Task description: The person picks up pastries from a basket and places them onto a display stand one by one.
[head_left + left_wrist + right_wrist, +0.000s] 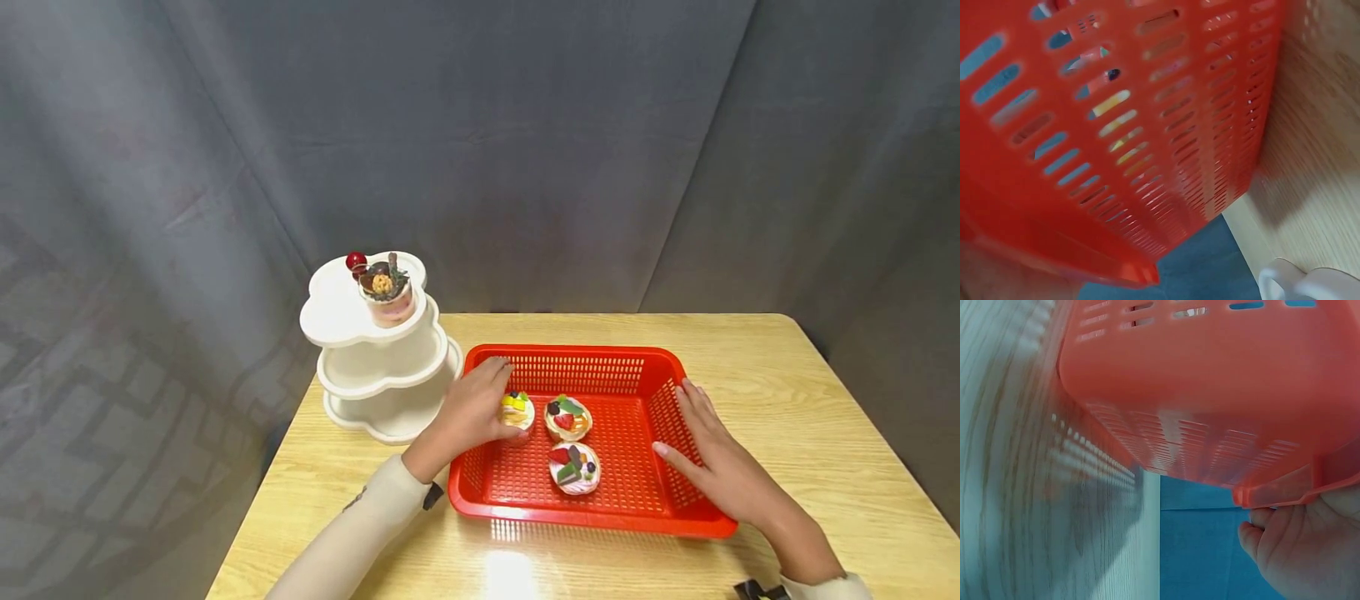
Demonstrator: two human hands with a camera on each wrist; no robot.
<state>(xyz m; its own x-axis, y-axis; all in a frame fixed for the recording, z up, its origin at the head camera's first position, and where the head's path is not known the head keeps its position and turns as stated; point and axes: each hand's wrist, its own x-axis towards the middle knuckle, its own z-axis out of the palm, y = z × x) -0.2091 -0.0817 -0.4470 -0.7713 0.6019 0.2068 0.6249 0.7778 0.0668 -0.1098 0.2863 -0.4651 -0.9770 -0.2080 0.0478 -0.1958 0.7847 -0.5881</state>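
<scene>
My left hand [472, 406] reaches over the left rim of a red plastic basket [592, 521]. Its thumb and fingers stand on either side of a small tart with yellow fruit [517, 410], the thumb right at the tart's near edge. Through the slots of the basket wall, the left wrist view gives glimpses of yellow. Beside that tart lie a tart with strawberry and orange pieces [567, 419] and a pink-white one with a green piece [575, 468]. Across the basket's right rim rests my right hand [716, 462], fingers extended; the right wrist view puts it [1310, 544] against the rim.
Left of the basket, close to it, stands a white three-tier stand [382, 367] with scalloped trays. A dessert cup [392, 304] and a red cherry [356, 262] sit on its top tier. The wooden table [795, 400] ends at a grey curtain [525, 167].
</scene>
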